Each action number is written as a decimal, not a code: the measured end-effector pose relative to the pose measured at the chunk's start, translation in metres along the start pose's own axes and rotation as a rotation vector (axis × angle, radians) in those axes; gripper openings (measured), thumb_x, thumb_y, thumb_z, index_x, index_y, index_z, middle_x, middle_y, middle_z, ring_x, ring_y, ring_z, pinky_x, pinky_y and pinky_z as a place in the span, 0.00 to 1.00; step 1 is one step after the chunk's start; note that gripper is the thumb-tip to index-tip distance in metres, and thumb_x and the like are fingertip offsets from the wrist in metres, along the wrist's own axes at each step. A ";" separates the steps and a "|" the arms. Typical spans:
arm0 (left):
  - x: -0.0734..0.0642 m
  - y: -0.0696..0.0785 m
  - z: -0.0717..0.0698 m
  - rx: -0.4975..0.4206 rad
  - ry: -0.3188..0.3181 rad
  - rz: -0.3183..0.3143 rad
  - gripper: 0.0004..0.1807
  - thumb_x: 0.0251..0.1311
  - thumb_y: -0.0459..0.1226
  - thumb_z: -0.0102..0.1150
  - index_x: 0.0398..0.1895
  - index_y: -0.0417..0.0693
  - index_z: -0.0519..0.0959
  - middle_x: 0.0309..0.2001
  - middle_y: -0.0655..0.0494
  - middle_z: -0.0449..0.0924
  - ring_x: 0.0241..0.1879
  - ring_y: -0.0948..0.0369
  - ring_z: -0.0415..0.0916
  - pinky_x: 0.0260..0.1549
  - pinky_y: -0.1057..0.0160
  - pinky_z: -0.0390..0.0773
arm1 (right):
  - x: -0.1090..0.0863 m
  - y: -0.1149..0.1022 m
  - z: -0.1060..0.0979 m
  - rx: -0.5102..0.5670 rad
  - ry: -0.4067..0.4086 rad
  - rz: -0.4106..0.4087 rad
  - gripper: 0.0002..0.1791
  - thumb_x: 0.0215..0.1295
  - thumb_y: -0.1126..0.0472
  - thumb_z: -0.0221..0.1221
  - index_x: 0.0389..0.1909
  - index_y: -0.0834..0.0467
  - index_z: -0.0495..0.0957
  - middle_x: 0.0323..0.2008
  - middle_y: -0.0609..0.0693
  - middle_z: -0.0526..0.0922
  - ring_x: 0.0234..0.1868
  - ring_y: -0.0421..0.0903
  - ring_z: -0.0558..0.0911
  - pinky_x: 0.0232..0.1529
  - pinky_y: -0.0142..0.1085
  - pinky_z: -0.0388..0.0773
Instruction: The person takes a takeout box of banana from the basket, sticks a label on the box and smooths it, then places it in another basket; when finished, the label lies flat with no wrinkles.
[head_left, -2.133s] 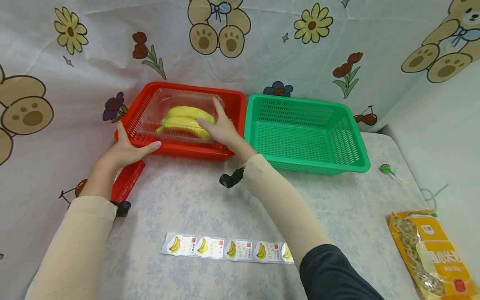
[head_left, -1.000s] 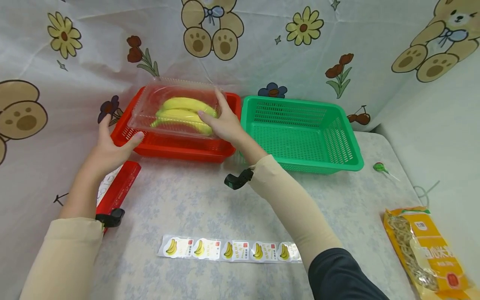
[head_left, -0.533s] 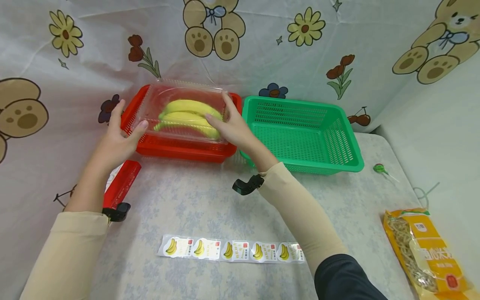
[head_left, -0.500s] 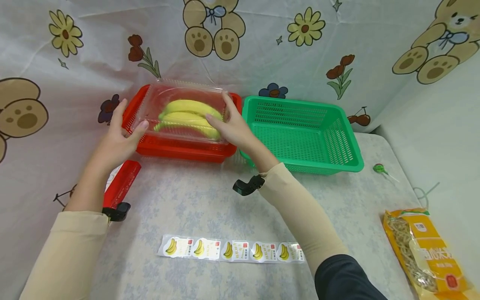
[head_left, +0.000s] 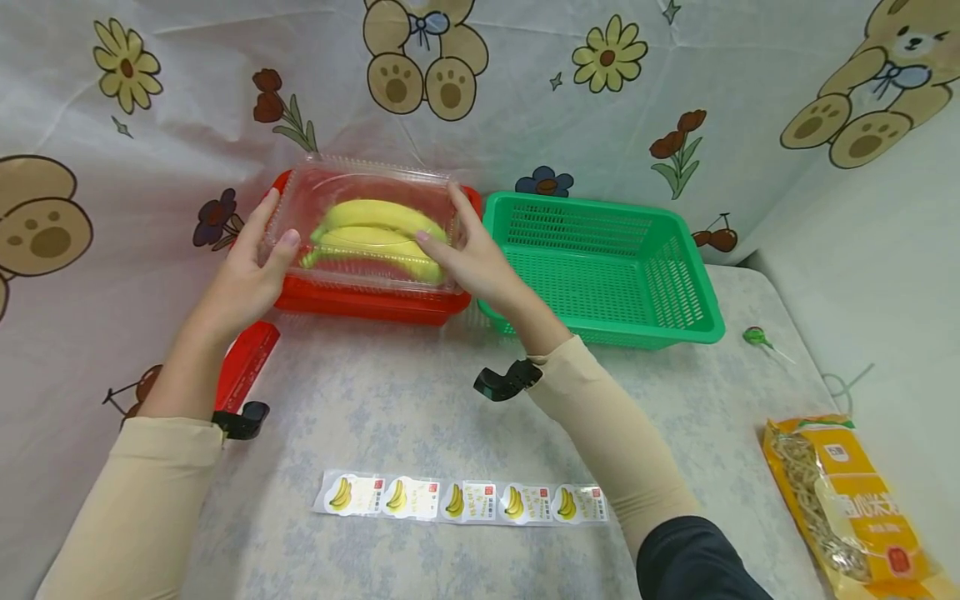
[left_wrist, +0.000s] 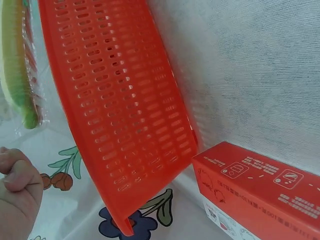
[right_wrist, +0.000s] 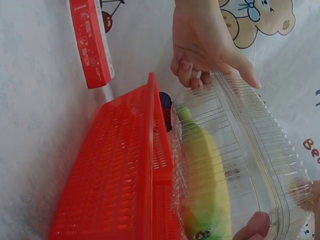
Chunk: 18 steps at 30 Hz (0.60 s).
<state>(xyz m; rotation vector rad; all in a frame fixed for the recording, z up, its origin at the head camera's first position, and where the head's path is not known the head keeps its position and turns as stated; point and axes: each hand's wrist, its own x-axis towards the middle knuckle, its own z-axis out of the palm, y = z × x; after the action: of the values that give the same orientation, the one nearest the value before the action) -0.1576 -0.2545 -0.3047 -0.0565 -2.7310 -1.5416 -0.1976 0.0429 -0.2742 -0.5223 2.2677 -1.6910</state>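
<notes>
A clear plastic clamshell container (head_left: 375, 179) with yellow bananas (head_left: 378, 233) inside is raised over the red basket (head_left: 360, 308). My left hand (head_left: 251, 271) grips its left end, thumb on top; the right wrist view shows that hand's fingers (right_wrist: 187, 75) curled beneath the edge. At the other end my right hand (head_left: 487, 262) holds the container, thumb on the lid and forefinger along the far corner. In the left wrist view, the red basket's wall (left_wrist: 115, 100) fills the middle and part of my left hand (left_wrist: 17, 195) shows at the lower left.
A green basket (head_left: 600, 325) stands right of the red one. A red box (head_left: 247, 358) lies behind my left wrist. Near the front is a strip of banana stickers (head_left: 465, 502). To the right are a lollipop (head_left: 757, 336) and a yellow food bag (head_left: 862, 508).
The container has risen from within the red basket to above it. My left hand, earlier spread at the basket's left corner, has come up and taken the container's left end.
</notes>
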 end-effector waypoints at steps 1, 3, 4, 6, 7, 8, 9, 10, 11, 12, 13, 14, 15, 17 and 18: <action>0.000 0.000 0.001 0.001 0.004 0.002 0.37 0.74 0.56 0.41 0.78 0.80 0.35 0.79 0.51 0.45 0.72 0.42 0.57 0.69 0.36 0.58 | -0.001 0.000 -0.001 -0.004 0.001 -0.002 0.47 0.71 0.50 0.57 0.80 0.42 0.36 0.80 0.39 0.40 0.77 0.51 0.58 0.64 0.45 0.74; 0.000 0.001 0.002 0.015 0.021 0.010 0.37 0.74 0.55 0.42 0.78 0.78 0.37 0.69 0.43 0.62 0.61 0.47 0.68 0.63 0.50 0.72 | -0.002 -0.001 -0.002 -0.005 0.001 -0.009 0.47 0.71 0.50 0.57 0.80 0.43 0.36 0.80 0.38 0.39 0.81 0.48 0.47 0.70 0.47 0.67; 0.000 0.001 0.003 0.022 0.028 0.015 0.37 0.74 0.55 0.42 0.79 0.77 0.38 0.61 0.43 0.67 0.55 0.51 0.70 0.56 0.57 0.76 | -0.003 -0.001 -0.002 -0.009 0.000 -0.009 0.47 0.71 0.50 0.57 0.80 0.43 0.36 0.80 0.38 0.39 0.81 0.48 0.47 0.72 0.47 0.65; 0.000 0.000 0.004 0.041 0.045 0.027 0.37 0.73 0.55 0.44 0.79 0.76 0.40 0.44 0.46 0.70 0.40 0.56 0.69 0.38 0.65 0.74 | -0.004 -0.002 -0.002 -0.019 0.002 -0.005 0.48 0.71 0.49 0.57 0.80 0.42 0.36 0.80 0.37 0.39 0.80 0.48 0.48 0.73 0.47 0.63; 0.000 0.000 0.004 0.046 0.052 0.033 0.37 0.73 0.54 0.45 0.79 0.76 0.41 0.36 0.48 0.68 0.34 0.57 0.67 0.30 0.65 0.69 | -0.005 -0.002 -0.003 -0.026 0.004 -0.002 0.48 0.71 0.49 0.57 0.80 0.42 0.36 0.80 0.36 0.39 0.80 0.48 0.48 0.73 0.47 0.63; 0.000 0.000 0.005 0.045 0.055 0.040 0.37 0.73 0.54 0.46 0.79 0.76 0.41 0.32 0.49 0.65 0.30 0.57 0.64 0.26 0.64 0.67 | -0.006 -0.003 -0.003 -0.033 0.004 -0.001 0.48 0.71 0.49 0.57 0.80 0.42 0.36 0.80 0.36 0.39 0.80 0.48 0.49 0.73 0.47 0.63; 0.000 0.000 0.005 0.036 0.049 0.045 0.38 0.72 0.54 0.47 0.79 0.76 0.41 0.34 0.52 0.67 0.31 0.60 0.65 0.27 0.68 0.69 | -0.007 -0.003 -0.003 -0.038 0.003 -0.003 0.48 0.71 0.49 0.57 0.80 0.42 0.35 0.80 0.36 0.39 0.80 0.48 0.48 0.73 0.47 0.63; -0.001 0.001 0.005 0.031 0.043 0.048 0.38 0.72 0.54 0.48 0.79 0.77 0.41 0.36 0.55 0.67 0.32 0.61 0.66 0.28 0.69 0.69 | -0.008 -0.004 -0.004 -0.048 0.005 -0.002 0.48 0.71 0.48 0.57 0.80 0.42 0.35 0.80 0.36 0.39 0.80 0.48 0.48 0.74 0.47 0.61; -0.001 0.001 0.005 0.030 0.039 0.049 0.38 0.72 0.54 0.48 0.78 0.78 0.41 0.37 0.56 0.67 0.33 0.62 0.66 0.28 0.70 0.69 | -0.009 -0.005 -0.004 -0.060 0.005 -0.001 0.48 0.71 0.48 0.57 0.80 0.42 0.35 0.80 0.36 0.39 0.80 0.48 0.49 0.74 0.47 0.61; -0.002 0.002 0.005 0.028 0.035 0.048 0.39 0.72 0.54 0.49 0.78 0.78 0.41 0.37 0.55 0.67 0.33 0.62 0.66 0.28 0.70 0.70 | -0.011 -0.006 -0.005 -0.076 0.005 -0.001 0.48 0.71 0.47 0.57 0.80 0.42 0.35 0.80 0.35 0.39 0.80 0.47 0.49 0.74 0.47 0.60; -0.002 0.002 0.006 0.029 0.031 0.046 0.39 0.71 0.55 0.49 0.78 0.79 0.40 0.36 0.54 0.66 0.32 0.61 0.65 0.27 0.70 0.70 | -0.012 -0.006 -0.005 -0.091 0.003 0.004 0.48 0.71 0.46 0.57 0.80 0.41 0.34 0.80 0.36 0.39 0.79 0.48 0.55 0.72 0.48 0.64; -0.003 0.003 0.006 0.028 0.023 0.044 0.39 0.71 0.55 0.49 0.78 0.79 0.40 0.42 0.53 0.68 0.37 0.63 0.67 0.31 0.73 0.71 | -0.013 -0.007 -0.006 -0.113 0.004 0.007 0.48 0.70 0.45 0.56 0.80 0.40 0.34 0.80 0.36 0.39 0.78 0.48 0.58 0.71 0.47 0.66; -0.004 0.004 0.006 0.025 0.017 0.045 0.40 0.71 0.55 0.49 0.78 0.79 0.39 0.48 0.53 0.69 0.41 0.63 0.67 0.33 0.75 0.72 | -0.015 -0.008 -0.007 -0.133 0.003 0.011 0.49 0.70 0.44 0.56 0.80 0.39 0.34 0.80 0.36 0.40 0.74 0.48 0.64 0.67 0.46 0.70; -0.005 0.005 0.006 0.028 0.013 0.043 0.40 0.71 0.55 0.49 0.78 0.81 0.39 0.52 0.49 0.69 0.42 0.63 0.67 0.34 0.75 0.72 | -0.017 -0.008 -0.008 -0.170 0.001 0.020 0.49 0.69 0.41 0.57 0.79 0.37 0.33 0.80 0.38 0.43 0.60 0.51 0.77 0.55 0.45 0.78; -0.006 0.006 0.006 0.028 0.015 0.043 0.40 0.70 0.55 0.50 0.77 0.81 0.40 0.48 0.47 0.70 0.39 0.62 0.67 0.32 0.74 0.72 | -0.019 -0.008 -0.008 -0.188 0.001 0.025 0.50 0.69 0.40 0.57 0.79 0.35 0.33 0.79 0.39 0.45 0.50 0.52 0.80 0.47 0.44 0.79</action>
<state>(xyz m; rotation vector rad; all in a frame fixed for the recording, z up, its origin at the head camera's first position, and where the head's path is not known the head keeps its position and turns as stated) -0.1517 -0.2464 -0.3025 -0.1029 -2.7201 -1.4870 -0.1832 0.0561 -0.2638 -0.5307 2.4375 -1.4749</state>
